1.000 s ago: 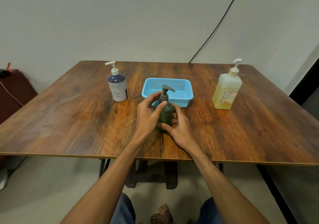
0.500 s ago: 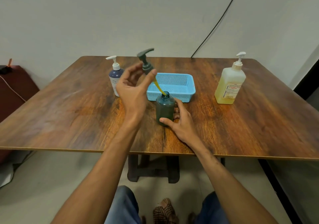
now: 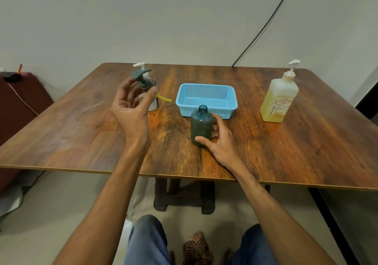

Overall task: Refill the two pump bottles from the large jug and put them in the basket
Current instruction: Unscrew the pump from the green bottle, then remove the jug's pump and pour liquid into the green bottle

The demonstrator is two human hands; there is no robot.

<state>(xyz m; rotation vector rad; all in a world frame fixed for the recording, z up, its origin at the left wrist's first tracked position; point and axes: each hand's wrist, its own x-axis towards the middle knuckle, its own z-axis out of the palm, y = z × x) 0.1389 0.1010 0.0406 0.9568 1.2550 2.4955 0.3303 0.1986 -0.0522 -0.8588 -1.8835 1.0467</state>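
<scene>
The left hand (image 3: 131, 103) pinches the dark pump head (image 3: 143, 78) aloft, its yellow dip tube (image 3: 163, 98) likely to drip on the counter (image 3: 286, 142), while the right hand (image 3: 218, 140) steadies the open green bottle (image 3: 201, 125) before the blue basket (image 3: 206, 99).

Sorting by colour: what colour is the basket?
Light blue basket, clearest in the head view.

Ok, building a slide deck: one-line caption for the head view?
Left hand lifts green pump head; right hand steadies open green bottle before blue basket.
</scene>
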